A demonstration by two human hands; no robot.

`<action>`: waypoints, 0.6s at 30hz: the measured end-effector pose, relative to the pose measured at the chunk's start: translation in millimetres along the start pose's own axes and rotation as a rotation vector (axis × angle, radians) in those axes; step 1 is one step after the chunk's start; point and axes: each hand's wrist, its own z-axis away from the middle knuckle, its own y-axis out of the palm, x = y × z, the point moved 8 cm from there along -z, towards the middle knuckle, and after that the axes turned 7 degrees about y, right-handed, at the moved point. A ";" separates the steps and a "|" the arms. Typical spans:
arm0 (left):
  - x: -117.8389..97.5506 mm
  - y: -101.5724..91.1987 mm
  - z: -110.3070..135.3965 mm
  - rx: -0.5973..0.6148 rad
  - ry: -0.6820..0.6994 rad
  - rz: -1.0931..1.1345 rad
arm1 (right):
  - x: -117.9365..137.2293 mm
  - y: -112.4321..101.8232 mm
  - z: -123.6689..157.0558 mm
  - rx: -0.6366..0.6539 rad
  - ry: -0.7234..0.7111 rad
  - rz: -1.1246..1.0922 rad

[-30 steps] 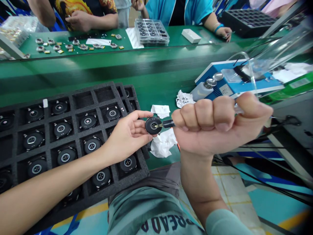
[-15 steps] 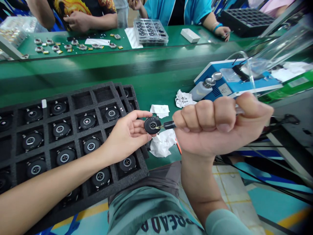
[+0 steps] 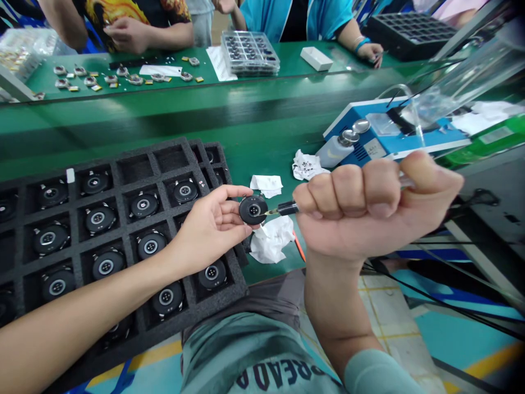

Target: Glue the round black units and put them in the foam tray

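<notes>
L hand pinches black round module — R hand clenched on fine-tip tool, tip on it — foam tray mostly full, two cells empty.

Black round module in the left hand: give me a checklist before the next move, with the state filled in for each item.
Left hand holds the black round module by its rim: ok.
Right hand closed around the pointed tool: ok.
Its tip touching the module: cannot tell.
Foam tray has open slots: ok.
Crumpled tissue lies beside the module: ok.
</notes>
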 end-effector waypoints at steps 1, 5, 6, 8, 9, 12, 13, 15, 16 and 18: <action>0.2 -0.1 -0.1 -0.001 -0.001 -0.002 | 0.0 -0.4 -0.1 -0.009 0.001 0.005; 0.5 -0.1 -0.2 -0.004 0.004 -0.010 | 4.3 2.2 -1.0 0.000 -0.028 0.001; 0.5 -0.1 -0.1 -0.004 0.004 -0.010 | 7.1 3.4 -1.0 0.003 -0.041 -0.004; 0.9 0.0 0.1 -0.001 -0.001 -0.008 | 10.6 3.4 -1.0 -0.032 -0.022 0.002; 1.2 0.0 0.2 0.002 -0.005 -0.006 | 10.9 2.0 -1.0 -0.067 0.006 0.009; 1.7 0.1 0.4 0.011 -0.015 -0.005 | 9.9 -1.1 -1.5 -0.109 0.060 0.016; 1.5 0.1 0.4 0.012 -0.014 -0.005 | 10.4 -0.8 -2.2 -0.086 0.037 0.003; 1.3 0.3 0.3 0.015 -0.011 -0.007 | 11.0 -0.9 -4.0 -0.032 -0.038 -0.025; 1.2 0.5 0.2 0.016 -0.009 -0.008 | 9.9 -2.2 -5.0 -0.020 -0.064 -0.032; 1.1 1.0 0.1 0.018 -0.005 -0.013 | 6.8 -5.4 -6.8 -0.019 -0.094 -0.034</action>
